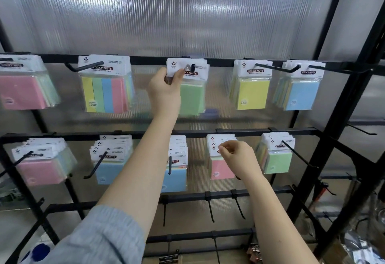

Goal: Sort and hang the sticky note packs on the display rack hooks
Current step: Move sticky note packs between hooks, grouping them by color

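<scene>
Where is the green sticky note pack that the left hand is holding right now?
In the head view, the green pack hangs on the top rail's middle hook, between the striped multicolour pack and the yellow pack; the left hand pinches its header card.

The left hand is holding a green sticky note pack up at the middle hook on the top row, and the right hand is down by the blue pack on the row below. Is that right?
Almost. The head view shows the right hand by the pink pack, not a blue one. The rest is right: the left hand holds the green pack at the middle hook on the top row.
</scene>
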Demonstrator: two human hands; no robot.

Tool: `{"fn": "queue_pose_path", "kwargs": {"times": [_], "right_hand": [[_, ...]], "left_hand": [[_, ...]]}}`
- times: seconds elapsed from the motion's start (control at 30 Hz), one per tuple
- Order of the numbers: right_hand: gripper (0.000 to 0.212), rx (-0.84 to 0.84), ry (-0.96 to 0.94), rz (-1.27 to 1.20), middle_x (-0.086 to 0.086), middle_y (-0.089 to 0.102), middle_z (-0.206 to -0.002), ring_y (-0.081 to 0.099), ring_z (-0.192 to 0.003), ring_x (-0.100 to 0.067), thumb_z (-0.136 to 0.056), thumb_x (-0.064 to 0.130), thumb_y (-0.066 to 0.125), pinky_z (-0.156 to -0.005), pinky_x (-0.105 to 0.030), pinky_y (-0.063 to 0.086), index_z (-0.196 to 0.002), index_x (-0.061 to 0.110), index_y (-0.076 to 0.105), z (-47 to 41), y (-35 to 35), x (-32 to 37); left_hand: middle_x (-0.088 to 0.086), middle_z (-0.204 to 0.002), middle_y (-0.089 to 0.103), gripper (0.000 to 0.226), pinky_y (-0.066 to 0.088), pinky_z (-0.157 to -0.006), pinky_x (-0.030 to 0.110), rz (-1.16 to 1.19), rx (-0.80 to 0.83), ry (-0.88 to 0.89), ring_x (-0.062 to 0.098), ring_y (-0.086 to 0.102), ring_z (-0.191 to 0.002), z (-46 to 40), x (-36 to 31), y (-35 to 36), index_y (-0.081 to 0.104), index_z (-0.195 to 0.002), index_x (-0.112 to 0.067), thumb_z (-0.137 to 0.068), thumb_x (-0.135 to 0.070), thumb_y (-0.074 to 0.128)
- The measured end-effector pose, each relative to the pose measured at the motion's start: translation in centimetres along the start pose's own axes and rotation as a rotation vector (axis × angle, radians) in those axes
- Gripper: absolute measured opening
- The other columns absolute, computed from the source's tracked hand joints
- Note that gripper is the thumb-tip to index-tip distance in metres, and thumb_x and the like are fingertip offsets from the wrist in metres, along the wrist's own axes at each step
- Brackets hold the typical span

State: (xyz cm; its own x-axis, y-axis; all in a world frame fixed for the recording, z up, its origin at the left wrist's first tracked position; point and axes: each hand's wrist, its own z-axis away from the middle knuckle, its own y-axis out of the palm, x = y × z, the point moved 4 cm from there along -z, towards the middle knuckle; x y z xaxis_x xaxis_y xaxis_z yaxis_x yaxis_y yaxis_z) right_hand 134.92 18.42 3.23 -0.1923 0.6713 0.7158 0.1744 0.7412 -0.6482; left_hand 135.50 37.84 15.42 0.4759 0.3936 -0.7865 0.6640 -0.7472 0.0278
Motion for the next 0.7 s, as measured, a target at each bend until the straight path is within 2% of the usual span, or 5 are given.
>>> {"fn": "queue_pose_path", "kwargs": {"times": [0.23,0.33,0.43,0.57,0.7], "right_hand": [[0.022,-0.001,-0.009,-0.018,-0.001,0.070,-0.100,0.061,-0.090,-0.013,-0.095,0.021,0.053,-0.074,-0.021,0.040,-0.106,0.011,0.069,-0.9,-0.3,0.2],[0.021,-0.006,-0.022,-0.032,0.001,0.070,-0.096,0.062,-0.091,-0.013,-0.094,0.020,0.053,-0.074,-0.023,0.042,-0.102,0.012,0.070,-1.2,-0.3,0.6],[0.020,-0.001,-0.049,-0.038,0.002,0.068,-0.090,0.060,-0.084,-0.012,-0.094,0.019,0.052,-0.069,-0.021,0.041,-0.101,0.011,0.070,-1.2,0.2,1.1],[0.021,0.039,-0.065,-0.033,-0.001,0.070,-0.094,0.059,-0.083,-0.012,-0.095,0.019,0.053,-0.073,-0.021,0.042,-0.101,0.011,0.071,-0.7,1.9,1.7],[0.024,0.083,-0.025,-0.082,-0.001,0.071,-0.103,0.064,-0.096,-0.017,-0.094,0.020,0.053,-0.076,-0.021,0.042,-0.110,0.012,0.069,0.2,4.3,1.6]], "left_hand": [[-0.007,-0.061,0.041,0.032,0.022,-0.049,0.023,-0.075,-0.062,-0.016,0.009,0.033,-0.056,-1.5,0.9,0.6,0.044,-0.066,-0.015,-0.084,-0.032,0.065],[-0.008,-0.065,0.047,0.026,0.028,-0.047,0.016,-0.092,-0.054,-0.003,0.007,0.040,-0.059,-1.2,0.8,0.1,0.051,-0.074,-0.015,-0.085,-0.034,0.065],[-0.014,-0.069,0.050,0.015,0.036,-0.054,0.007,-0.073,-0.074,-0.012,-0.002,0.047,-0.063,-0.8,1.1,-1.4,0.054,-0.083,-0.017,-0.089,-0.028,0.061],[-0.012,-0.077,0.055,0.012,0.034,-0.058,0.011,-0.207,-0.012,-0.017,0.001,0.050,-0.070,0.0,2.1,-3.9,0.058,-0.088,-0.016,-0.093,-0.026,0.055],[-0.013,-0.071,0.055,0.013,0.033,-0.055,0.008,-0.232,0.068,-0.049,0.003,0.053,-0.068,1.0,3.0,-5.9,0.058,-0.083,-0.017,-0.094,-0.023,0.054]]}}
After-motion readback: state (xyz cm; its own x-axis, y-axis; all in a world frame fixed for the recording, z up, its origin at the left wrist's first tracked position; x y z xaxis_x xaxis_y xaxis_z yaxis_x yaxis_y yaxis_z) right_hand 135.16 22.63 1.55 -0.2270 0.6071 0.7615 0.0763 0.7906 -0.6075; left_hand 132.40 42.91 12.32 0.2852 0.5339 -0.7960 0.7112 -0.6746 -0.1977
